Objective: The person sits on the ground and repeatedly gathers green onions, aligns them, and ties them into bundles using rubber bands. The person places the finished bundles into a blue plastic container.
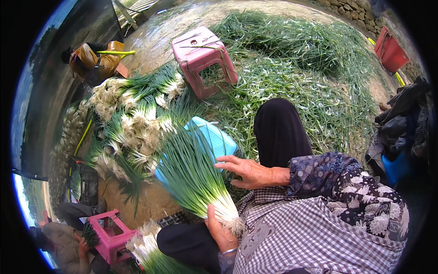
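Note:
A bunch of green onions spreads in front of me, its white bases and roots towards my lap and its long leaves fanned to the upper left. My left hand, with a bracelet at the wrist, grips the bunch at its white ends. Just right of the leaves, my right hand holds nothing, palm down with its fingers apart. Whether its fingertips touch the leaves I cannot tell. Beneath the leaves shows a light blue plastic item with a perforated surface, partly hidden.
Onion bunches are heaped ahead left; others lie beside my left knee. A pink stool stands among loose leaves. One co-worker sits near another pink stool; another bends farther off. A black crate stands left.

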